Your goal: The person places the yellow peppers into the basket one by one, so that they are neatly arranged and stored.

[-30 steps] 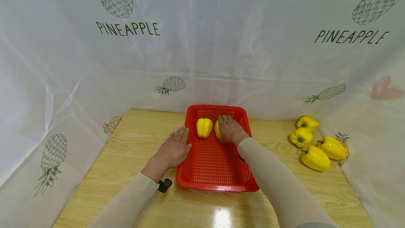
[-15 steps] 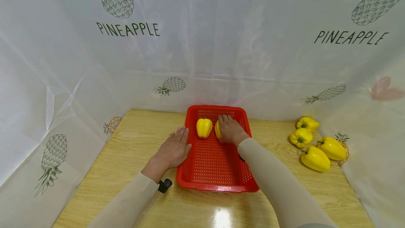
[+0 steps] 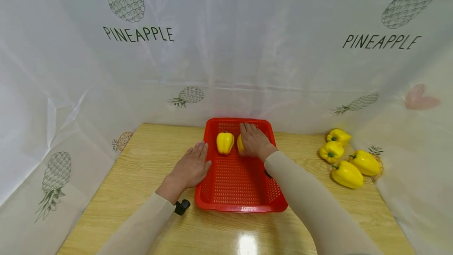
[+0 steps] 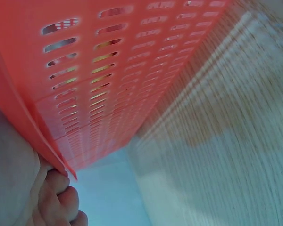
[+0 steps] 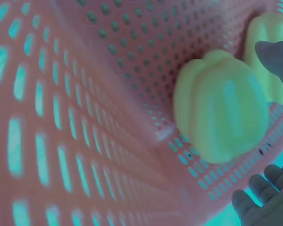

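Note:
A red plastic basket (image 3: 238, 184) with slotted walls stands on the table. One yellow bell pepper (image 3: 225, 143) sits inside near the far end. Just right of it is a second bell pepper (image 3: 240, 145), mostly hidden in the head view by my right hand (image 3: 254, 141). The right wrist view shows this nearer bell pepper (image 5: 221, 108) with thumb and fingers spread apart from it on the right. My left hand (image 3: 191, 166) rests against the basket's left rim, its fingers extended. From the left wrist, that hand (image 4: 54, 197) shows beside the rim.
Several more yellow bell peppers (image 3: 347, 174) lie grouped at the table's right side. A white sheet (image 3: 240, 70) printed with pineapples hangs behind and at both sides. Wooden tabletop (image 3: 152, 148) shows left of the basket. A black wrist device (image 3: 182, 207) sits at the left cuff.
The fingers of my right hand have lifted and moved slightly away from the right-hand bell pepper in the basket. The whole head view has shifted slightly. The left hand stays at the rim.

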`<state>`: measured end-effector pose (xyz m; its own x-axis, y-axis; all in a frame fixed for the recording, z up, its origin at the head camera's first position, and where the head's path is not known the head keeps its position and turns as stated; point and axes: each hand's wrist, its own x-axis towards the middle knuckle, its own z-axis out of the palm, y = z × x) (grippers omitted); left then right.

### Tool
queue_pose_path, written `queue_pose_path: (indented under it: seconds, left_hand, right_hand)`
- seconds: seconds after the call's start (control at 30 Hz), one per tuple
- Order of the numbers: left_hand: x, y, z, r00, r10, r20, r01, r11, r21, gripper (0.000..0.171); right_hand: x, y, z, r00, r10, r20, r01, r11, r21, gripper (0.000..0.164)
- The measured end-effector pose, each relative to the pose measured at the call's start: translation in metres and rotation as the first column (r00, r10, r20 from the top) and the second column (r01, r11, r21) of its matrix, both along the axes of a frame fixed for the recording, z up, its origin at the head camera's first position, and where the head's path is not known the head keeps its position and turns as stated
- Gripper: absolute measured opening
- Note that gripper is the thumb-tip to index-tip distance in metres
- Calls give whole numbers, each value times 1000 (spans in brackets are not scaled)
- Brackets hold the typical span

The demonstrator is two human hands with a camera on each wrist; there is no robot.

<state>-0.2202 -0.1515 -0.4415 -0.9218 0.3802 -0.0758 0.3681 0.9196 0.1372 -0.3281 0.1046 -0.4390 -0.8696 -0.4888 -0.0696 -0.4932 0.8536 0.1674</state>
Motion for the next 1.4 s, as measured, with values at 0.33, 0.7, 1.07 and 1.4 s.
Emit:
queue_pose_path:
  seconds: [0.33, 0.7, 1.07, 1.4]
  left_hand:
    - [-2, -3, -1, 1000, 1, 4, -1, 1000, 18, 68]
    - [-2, -4, -1, 1000, 0, 5, 0, 1000, 30, 69]
    - [0, 1, -1, 1000, -23, -11, 24, 999, 35, 69]
    - [0, 1, -2, 999, -30, -24, 31, 999, 35, 68]
  right_hand:
    - [9, 3, 32, 992, 52, -119, -52, 999, 0, 99]
    - [32, 35, 57, 985, 58, -163, -78, 990, -120, 93]
    - [61, 126, 43, 974, -78, -213, 21, 966, -259, 88]
    - [92, 234, 5, 952, -188, -242, 116, 952, -285, 91]
